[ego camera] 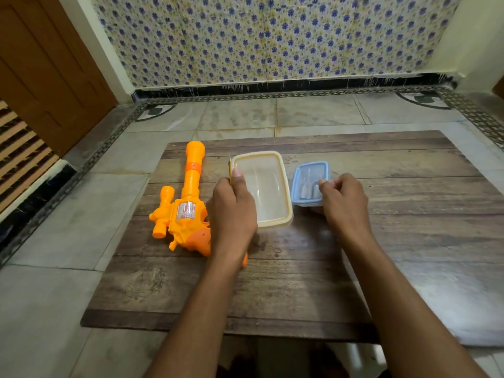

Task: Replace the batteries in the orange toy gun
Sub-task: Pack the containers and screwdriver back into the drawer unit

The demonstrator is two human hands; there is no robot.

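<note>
orange toy gun is laid on the wooden board, barrel pointed away, its grip partly hidden under the left wrist. a thin tool is pinched upright in the left hand beside the cream container. the small blue container, with pale cylinders seen through its lid, is gripped at its near edge by the right hand; hands kept apart
</note>
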